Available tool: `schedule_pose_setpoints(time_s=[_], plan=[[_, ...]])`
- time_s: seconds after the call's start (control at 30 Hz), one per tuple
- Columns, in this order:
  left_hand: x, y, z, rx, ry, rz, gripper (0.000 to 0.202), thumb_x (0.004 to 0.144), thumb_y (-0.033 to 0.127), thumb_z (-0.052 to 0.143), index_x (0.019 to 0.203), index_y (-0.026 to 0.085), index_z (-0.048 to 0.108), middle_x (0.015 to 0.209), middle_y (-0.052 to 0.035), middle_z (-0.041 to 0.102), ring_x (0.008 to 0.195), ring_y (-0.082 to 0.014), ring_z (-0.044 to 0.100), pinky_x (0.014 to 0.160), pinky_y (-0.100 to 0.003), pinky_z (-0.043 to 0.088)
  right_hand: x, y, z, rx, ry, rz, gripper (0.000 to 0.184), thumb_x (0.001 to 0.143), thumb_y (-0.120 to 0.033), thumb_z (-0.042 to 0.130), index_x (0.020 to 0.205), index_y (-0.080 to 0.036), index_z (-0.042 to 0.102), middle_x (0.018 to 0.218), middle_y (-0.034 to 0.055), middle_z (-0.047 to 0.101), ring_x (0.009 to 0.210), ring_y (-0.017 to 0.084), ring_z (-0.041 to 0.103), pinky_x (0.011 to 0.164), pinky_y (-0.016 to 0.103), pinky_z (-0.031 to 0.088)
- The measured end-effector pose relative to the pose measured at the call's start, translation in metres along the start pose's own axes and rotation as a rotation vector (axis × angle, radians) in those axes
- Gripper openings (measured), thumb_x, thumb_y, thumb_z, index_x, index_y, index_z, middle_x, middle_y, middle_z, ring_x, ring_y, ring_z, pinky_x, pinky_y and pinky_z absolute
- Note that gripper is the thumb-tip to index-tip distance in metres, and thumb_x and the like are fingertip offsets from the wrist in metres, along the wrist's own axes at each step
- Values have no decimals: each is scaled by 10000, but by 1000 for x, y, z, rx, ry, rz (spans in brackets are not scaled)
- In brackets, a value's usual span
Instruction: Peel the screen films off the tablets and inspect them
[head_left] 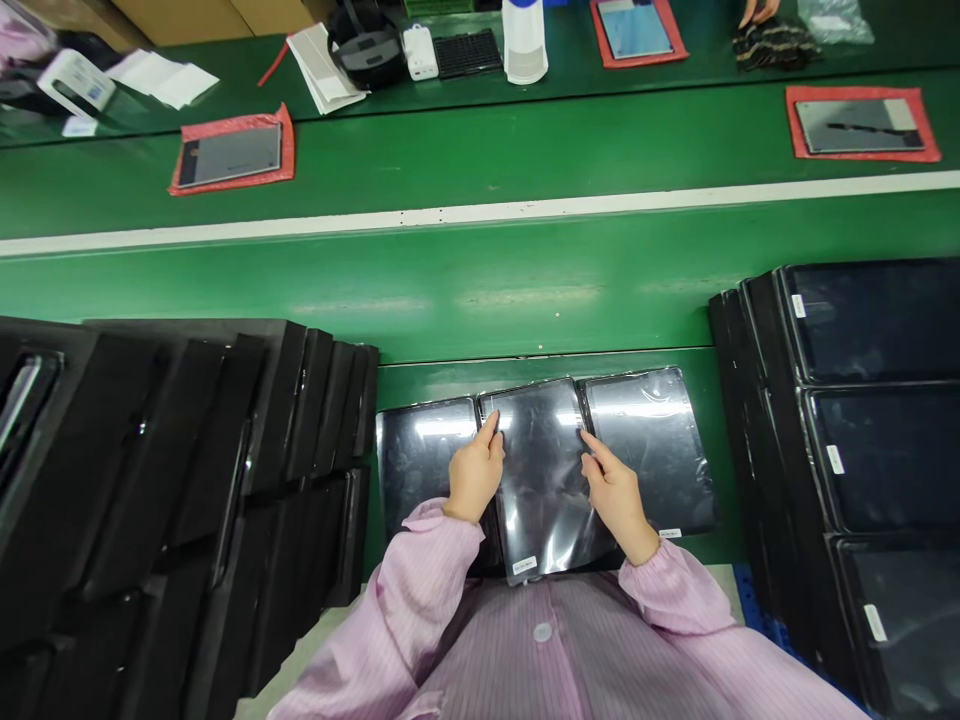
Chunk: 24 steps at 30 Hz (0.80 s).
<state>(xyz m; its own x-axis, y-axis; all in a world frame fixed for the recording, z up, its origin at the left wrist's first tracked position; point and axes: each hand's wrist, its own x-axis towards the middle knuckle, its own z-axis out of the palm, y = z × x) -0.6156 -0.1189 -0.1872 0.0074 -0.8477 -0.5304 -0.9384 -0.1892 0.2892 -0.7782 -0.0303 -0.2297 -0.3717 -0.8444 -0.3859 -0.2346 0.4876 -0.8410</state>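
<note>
Three dark tablets in glossy plastic bags lie side by side on the green bench in front of me. My left hand grips the left edge of the middle bagged tablet, fingers curled, forefinger up along the edge. My right hand holds its right edge the same way. The left bagged tablet and the right bagged tablet lie flat beside it, partly overlapped. A small white label sits at the middle tablet's near end.
Stacked black foam trays fill the left. A black tray of bagged tablets stands at the right. Beyond a white stripe, tablets on red mats lie on the green conveyor, with a white bottle and papers behind.
</note>
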Motion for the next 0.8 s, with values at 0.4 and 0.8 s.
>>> schedule_pose_setpoints(time_s=[0.4,0.8], plan=[[3,6,-3,152,-86,-42,487,929,271,327,1413,216,326,901,-84,725,894,-233,670,777,-320,473,6,-2,0,-203,-46,-76,454,833,-303,360,1147,-135,640,761,85,691,620,220,635,588,344,525],[-32,-20,25,629,241,877,540,737,412,668,1241,248,564,1341,-186,496,1239,-375,448,957,-584,376,-73,5,-36,-1226,-506,-243,666,773,-29,568,1387,-218,393,751,81,690,623,209,673,490,240,466]])
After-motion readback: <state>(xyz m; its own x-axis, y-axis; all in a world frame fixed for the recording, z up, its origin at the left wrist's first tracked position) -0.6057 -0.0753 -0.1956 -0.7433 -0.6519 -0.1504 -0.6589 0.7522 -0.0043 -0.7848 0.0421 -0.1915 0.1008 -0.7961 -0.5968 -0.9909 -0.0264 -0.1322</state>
